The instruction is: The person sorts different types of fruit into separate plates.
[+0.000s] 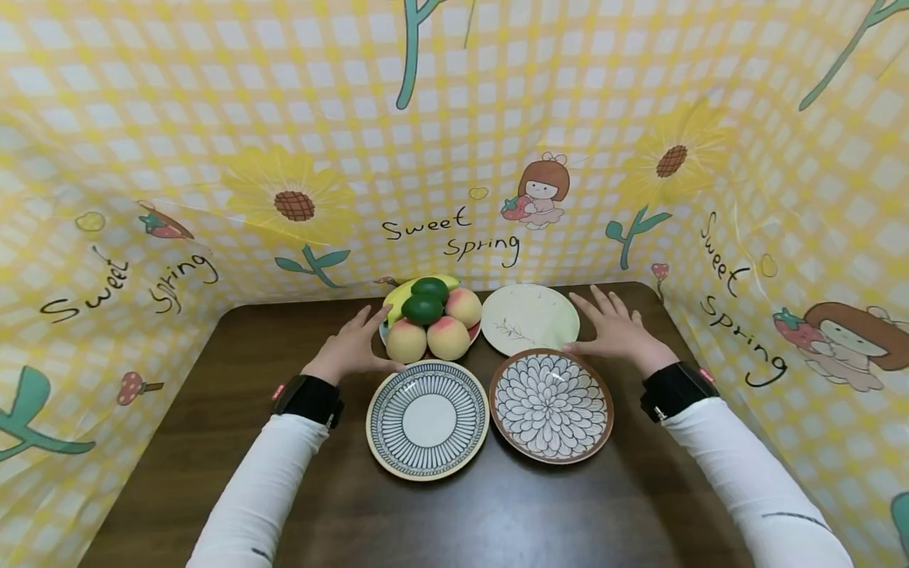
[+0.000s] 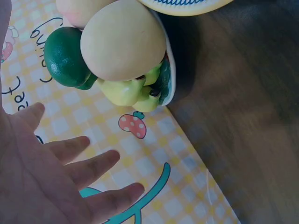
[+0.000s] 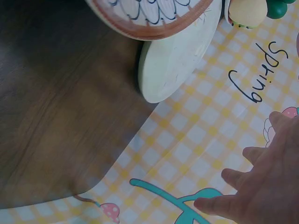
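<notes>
My left hand (image 1: 351,347) is open with its fingers spread, just left of a plate of fruit (image 1: 474,332). The plate holds peaches (image 1: 406,341), green fruits (image 1: 422,308) and a banana (image 1: 394,297). In the left wrist view the spread left hand (image 2: 60,182) holds nothing, and a peach (image 2: 122,39) and a green fruit (image 2: 65,56) lie beyond it. My right hand (image 1: 614,331) is also open and empty, right of a cream plate (image 1: 529,319), with its thumb near the flower-patterned, brown-rimmed plate (image 1: 551,404). The right wrist view shows the right hand (image 3: 261,186) apart from the cream plate (image 3: 177,65).
A blue-striped plate (image 1: 428,418) lies in front of the fruit, beside the flower-patterned plate. All stand on a dark wooden table (image 1: 497,513). A yellow checked sheet (image 1: 454,158) with flowers and writing walls off the back and both sides.
</notes>
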Motion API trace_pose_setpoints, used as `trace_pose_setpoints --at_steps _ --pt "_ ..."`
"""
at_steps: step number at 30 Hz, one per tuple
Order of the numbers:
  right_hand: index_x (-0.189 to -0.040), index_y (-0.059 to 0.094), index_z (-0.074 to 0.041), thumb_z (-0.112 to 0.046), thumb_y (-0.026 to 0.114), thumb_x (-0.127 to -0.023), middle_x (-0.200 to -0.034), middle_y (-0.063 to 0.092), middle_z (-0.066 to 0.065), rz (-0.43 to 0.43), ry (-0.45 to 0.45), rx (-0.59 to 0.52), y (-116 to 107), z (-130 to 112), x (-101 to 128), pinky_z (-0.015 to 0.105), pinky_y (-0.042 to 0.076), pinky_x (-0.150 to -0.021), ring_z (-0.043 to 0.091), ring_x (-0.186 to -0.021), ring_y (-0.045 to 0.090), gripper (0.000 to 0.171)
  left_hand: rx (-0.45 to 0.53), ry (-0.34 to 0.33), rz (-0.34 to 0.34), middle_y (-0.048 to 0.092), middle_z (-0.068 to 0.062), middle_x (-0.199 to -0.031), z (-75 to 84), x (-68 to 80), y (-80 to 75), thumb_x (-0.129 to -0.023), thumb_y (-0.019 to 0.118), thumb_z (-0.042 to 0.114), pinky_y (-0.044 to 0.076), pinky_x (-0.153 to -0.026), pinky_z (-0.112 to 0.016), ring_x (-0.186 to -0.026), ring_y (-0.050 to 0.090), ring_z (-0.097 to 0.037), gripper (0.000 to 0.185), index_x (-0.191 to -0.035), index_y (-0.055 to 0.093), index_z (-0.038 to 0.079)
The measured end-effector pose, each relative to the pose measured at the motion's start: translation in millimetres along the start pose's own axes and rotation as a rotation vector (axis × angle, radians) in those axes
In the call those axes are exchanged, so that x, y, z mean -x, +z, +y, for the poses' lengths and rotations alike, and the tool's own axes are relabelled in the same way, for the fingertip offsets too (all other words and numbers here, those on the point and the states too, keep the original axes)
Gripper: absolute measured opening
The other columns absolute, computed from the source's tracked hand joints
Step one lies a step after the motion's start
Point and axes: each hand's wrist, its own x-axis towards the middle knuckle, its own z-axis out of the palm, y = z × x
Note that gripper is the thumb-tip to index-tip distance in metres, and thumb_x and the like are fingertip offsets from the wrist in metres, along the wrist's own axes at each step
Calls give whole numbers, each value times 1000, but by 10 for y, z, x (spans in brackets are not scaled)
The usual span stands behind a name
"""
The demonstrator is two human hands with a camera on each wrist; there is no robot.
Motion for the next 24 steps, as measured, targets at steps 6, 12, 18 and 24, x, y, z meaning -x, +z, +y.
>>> trace_pose_setpoints --at_steps 6,12,18,24 --pt "-165 17 -17 -55 72 -90 -170 1 28 20 -33 -25 8 -117 -101 83 11 -114 57 -155 2 101 41 -3 -47 26 -32 -165 -74 30 45 -81 77 64 36 -114 -68 -147 35 -55 118 -165 14 11" --pt "-165 15 -13 -45 74 -92 -169 2 33 48 -74 -135 122 -242 -282 75 21 -118 57 -155 5 99 134 -63 -76 40 -32 -157 -182 77 182 -94 68 51 37 -117 -61 -145 41 -50 93 -160 27 0" --pt "-164 20 -10 -41 77 -91 -169 11 30 68 -140 -185 209 -445 -484 71 26 -119 53 -155 12 98 155 -151 -115 43 -33 -155 -259 132 406 -103 57 39 37 -117 -59 -144 41 -50 72 -153 37 -8" --pt "-164 20 -9 -36 74 -94 -170 9 28 21 -203 -205 278 -685 -642 68 25 -121 52 -156 12 92 189 -165 -185 46 -34 -152 -345 173 662 -105 53 32 39 -116 -59 -143 43 -50 62 -150 40 -11"
